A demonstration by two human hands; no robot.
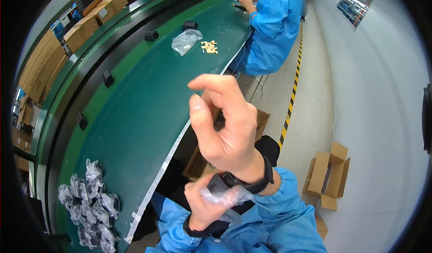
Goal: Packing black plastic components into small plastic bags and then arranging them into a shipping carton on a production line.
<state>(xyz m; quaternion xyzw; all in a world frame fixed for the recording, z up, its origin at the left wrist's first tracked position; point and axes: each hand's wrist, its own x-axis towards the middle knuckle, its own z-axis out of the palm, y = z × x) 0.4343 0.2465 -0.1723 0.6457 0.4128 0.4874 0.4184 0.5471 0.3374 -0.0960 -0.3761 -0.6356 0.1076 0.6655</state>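
Observation:
My right hand [225, 122] is raised in front of me beyond the table's edge. Its thumb and forefinger are curled with a gap between them, and I see nothing in it. Lower down and closer to my body, my left hand [204, 203] grips a black part in a clear plastic bag [227, 197]. My right wrist covers some of that part. To the left, on the green table [135, 113], lies a pile of black parts in clear bags [92, 203].
Farther up the table are a clear bag [186, 42] and small cream-coloured pieces [209, 46]. Black parts [108, 78] stand along the green conveyor strip. A co-worker in blue [274, 32] works at the far end. An opened carton [327, 176] sits on the floor at right.

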